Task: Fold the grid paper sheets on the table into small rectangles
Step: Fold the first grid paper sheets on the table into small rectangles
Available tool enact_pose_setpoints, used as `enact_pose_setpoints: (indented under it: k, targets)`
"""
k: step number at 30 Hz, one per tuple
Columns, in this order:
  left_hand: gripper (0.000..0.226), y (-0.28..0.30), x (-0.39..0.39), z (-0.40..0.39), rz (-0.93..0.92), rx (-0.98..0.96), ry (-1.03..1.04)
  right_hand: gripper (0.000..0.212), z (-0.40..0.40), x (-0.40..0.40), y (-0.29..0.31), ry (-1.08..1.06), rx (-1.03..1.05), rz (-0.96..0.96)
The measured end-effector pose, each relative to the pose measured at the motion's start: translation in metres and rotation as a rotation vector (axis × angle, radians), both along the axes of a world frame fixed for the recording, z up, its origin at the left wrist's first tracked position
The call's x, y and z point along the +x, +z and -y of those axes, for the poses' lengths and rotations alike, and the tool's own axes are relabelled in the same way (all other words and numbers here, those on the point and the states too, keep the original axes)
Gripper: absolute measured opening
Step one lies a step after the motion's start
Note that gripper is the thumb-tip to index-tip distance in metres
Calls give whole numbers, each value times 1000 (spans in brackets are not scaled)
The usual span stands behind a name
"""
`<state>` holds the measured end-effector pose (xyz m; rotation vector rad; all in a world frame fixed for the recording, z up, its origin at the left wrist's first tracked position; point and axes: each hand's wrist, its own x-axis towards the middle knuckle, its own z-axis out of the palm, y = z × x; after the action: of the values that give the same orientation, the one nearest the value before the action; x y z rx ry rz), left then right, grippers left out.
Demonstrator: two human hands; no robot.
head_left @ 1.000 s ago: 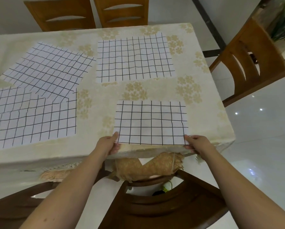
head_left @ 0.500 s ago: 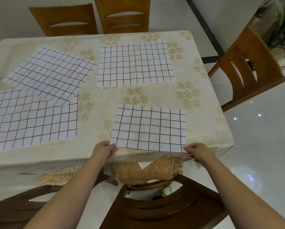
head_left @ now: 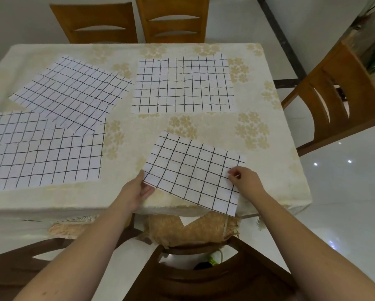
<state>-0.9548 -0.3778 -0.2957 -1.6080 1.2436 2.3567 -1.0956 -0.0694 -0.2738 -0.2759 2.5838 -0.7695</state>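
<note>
A half-size grid paper sheet (head_left: 193, 172) lies turned at an angle near the table's front edge, its near right corner hanging past the edge. My left hand (head_left: 136, 192) pinches its left corner, fingers under the paper. My right hand (head_left: 246, 181) grips its right edge with curled fingers, thumb on top. Larger grid sheets lie flat on the table: one at the back middle (head_left: 183, 83), one at the back left (head_left: 71, 92), and overlapping ones at the left (head_left: 43, 153).
The table (head_left: 279, 148) wears a cream cloth with a flower pattern. Wooden chairs stand at the far side (head_left: 171, 18), at the right (head_left: 338, 88) and right in front of me (head_left: 204, 279). Glossy white floor lies to the right.
The sheet in my hands has turned clockwise, so its right side now hangs over the front edge. My right hand moved up along the right edge.
</note>
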Motion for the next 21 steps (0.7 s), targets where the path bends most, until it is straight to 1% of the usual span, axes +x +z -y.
enact_pose_setpoints:
  k: [4, 6, 10, 13, 16, 19, 21]
  targets:
    - [38, -3, 14, -36, 29, 78, -77, 23, 32, -31, -5, 28, -45, 4]
    - [34, -5, 21, -56, 22, 123, -97, 24, 51, -48, -9, 29, -62, 18]
    - [27, -9, 26, -85, 11, 174, -83, 27, 83, -76, -20, 119, -51, -3]
    - [28, -10, 23, -99, 11, 175, -96, 30, 97, -95, -29, 141, 30, -63]
    - [26, -12, 17, -107, 40, 153, -80, 32, 106, -106, -31, 212, 197, -89]
    - [21, -16, 13, -110, 65, 109, -82, 31, 114, -114, -34, 238, 250, -27]
    - [18, -17, 12, -110, 82, 62, -108, 36, 119, -119, -36, 241, 248, 30]
